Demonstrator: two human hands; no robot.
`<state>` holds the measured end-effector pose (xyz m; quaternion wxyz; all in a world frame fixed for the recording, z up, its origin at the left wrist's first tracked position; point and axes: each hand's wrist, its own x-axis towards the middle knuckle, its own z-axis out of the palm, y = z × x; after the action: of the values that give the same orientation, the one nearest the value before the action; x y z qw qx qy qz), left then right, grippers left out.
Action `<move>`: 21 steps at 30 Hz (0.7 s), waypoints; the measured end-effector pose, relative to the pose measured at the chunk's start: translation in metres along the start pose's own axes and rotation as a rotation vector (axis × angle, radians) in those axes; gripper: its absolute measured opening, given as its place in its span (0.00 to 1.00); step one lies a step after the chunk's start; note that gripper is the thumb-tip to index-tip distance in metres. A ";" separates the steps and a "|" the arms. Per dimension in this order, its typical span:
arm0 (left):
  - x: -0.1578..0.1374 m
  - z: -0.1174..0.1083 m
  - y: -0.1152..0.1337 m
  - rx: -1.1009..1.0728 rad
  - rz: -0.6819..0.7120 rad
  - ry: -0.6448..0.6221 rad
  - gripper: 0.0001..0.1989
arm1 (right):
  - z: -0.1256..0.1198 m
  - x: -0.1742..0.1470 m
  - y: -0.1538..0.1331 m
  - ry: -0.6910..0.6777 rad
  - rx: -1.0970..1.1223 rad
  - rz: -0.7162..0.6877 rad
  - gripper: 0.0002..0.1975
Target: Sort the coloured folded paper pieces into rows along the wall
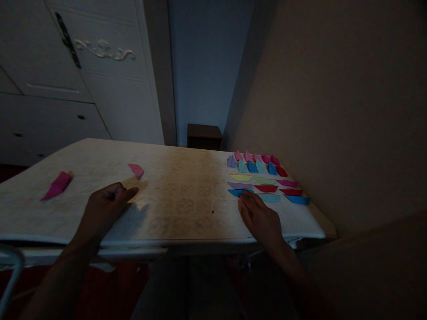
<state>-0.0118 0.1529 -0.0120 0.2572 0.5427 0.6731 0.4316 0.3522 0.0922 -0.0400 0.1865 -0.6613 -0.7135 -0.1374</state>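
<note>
My right hand [262,220] is at the right side of the table, thumb and fingers bent together on the right end of a blue folded paper boat [234,193]. That boat lies at the near left end of rows of flat folded paper boats, among them a purple one [238,186], a yellow one [240,177] and a red one [266,188]. Over the table's left part, my left hand [108,202] is curled into a loose fist, and nothing shows in it. Beyond it lies a small pink folded paper [136,170]. Farther left is a magenta folded paper [58,185].
Behind the flat boats stand rows of small folded paper pieces, such as a blue one [252,166] and a pink one [247,156]. A brown wall [333,111] borders the table [183,200] on the right. A white cabinet [116,98] stands beyond, left.
</note>
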 end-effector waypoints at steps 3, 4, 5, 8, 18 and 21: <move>0.001 0.000 -0.001 -0.012 -0.024 0.006 0.22 | 0.001 0.000 0.000 0.009 -0.004 0.000 0.16; 0.001 0.000 -0.002 -0.014 -0.027 0.008 0.22 | 0.001 0.000 0.000 0.006 -0.001 0.000 0.16; 0.001 0.000 -0.002 -0.012 -0.025 0.009 0.22 | 0.001 -0.001 0.000 0.004 0.005 0.001 0.15; 0.001 0.001 -0.002 -0.006 -0.006 0.019 0.22 | 0.001 -0.002 0.001 0.023 0.031 0.013 0.15; -0.001 0.002 0.002 -0.088 0.004 0.056 0.21 | -0.001 -0.007 0.004 0.124 0.192 -0.038 0.15; 0.003 0.002 -0.006 -0.109 0.061 0.088 0.20 | -0.001 -0.007 0.008 0.096 0.228 -0.065 0.21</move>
<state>-0.0138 0.1560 -0.0183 0.2433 0.5285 0.6424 0.4988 0.3604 0.0862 -0.0428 0.2898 -0.6051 -0.7357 -0.0929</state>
